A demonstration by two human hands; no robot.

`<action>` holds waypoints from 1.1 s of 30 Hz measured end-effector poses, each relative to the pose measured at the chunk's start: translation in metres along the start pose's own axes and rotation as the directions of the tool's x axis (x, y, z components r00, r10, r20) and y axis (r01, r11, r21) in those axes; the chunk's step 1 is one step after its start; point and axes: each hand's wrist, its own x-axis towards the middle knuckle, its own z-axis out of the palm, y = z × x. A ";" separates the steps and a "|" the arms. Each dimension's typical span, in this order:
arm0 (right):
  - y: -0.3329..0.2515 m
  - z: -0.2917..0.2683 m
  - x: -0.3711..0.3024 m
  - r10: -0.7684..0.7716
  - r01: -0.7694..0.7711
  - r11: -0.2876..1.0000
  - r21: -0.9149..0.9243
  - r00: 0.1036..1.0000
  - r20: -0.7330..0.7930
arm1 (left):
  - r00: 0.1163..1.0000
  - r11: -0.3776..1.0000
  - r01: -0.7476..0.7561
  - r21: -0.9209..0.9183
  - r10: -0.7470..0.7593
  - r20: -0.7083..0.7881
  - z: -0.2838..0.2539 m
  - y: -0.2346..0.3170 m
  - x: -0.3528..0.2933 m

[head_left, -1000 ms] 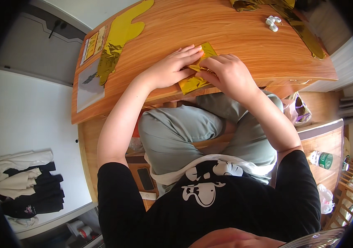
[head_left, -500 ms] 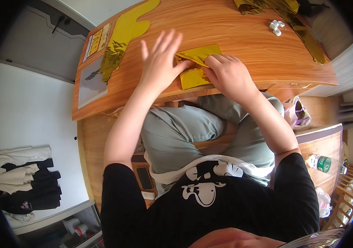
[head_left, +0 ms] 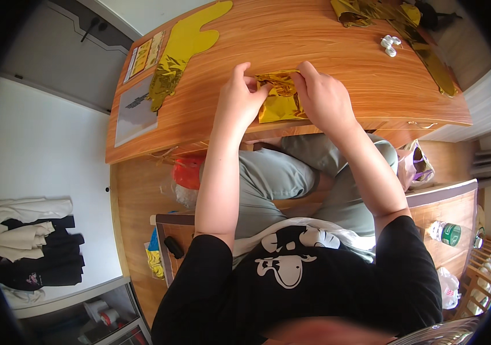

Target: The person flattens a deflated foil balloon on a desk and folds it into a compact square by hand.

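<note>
A folded piece of shiny gold foil [head_left: 280, 109], perhaps an uninflated foil balloon, lies crinkled at the table's near edge. My left hand [head_left: 241, 98] grips its left edge, the thumb over the foil and the index finger raised. At the upper right corner my right hand [head_left: 325, 99] pinches the foil between thumb and fingers. The foil's top layer is rumpled between my hands. Farther left a flat gold foil shape [head_left: 190, 40] with rounded lobes lies on the table.
The wooden table [head_left: 274, 34] also bears small white rolls [head_left: 391, 45] and a long gold foil strip [head_left: 429, 63] at the right. At the left are a printed card [head_left: 143, 56] and a clear plastic sleeve [head_left: 136, 123]. A bottle [head_left: 445, 233] rests at the lower right.
My left hand was spread open with fingers raised; it has moved right and closed at the foil's left edge. The foil's upper flap has been folded back and looks more crumpled.
</note>
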 end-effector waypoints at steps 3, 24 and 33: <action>0.004 -0.001 0.002 0.028 -0.029 0.999 0.021 0.999 0.026 | 0.998 1.000 -0.008 -0.001 0.008 -0.062 0.010 -0.002 0.000; 0.023 -0.002 0.064 0.192 -0.228 0.952 0.204 0.964 0.183 | 0.941 0.927 -0.301 0.222 0.326 -0.086 0.030 -0.003 -0.001; -0.008 -0.018 0.016 0.106 -0.128 0.987 0.101 0.974 0.201 | 0.941 0.920 -0.322 0.224 0.336 -0.030 0.024 -0.002 -0.009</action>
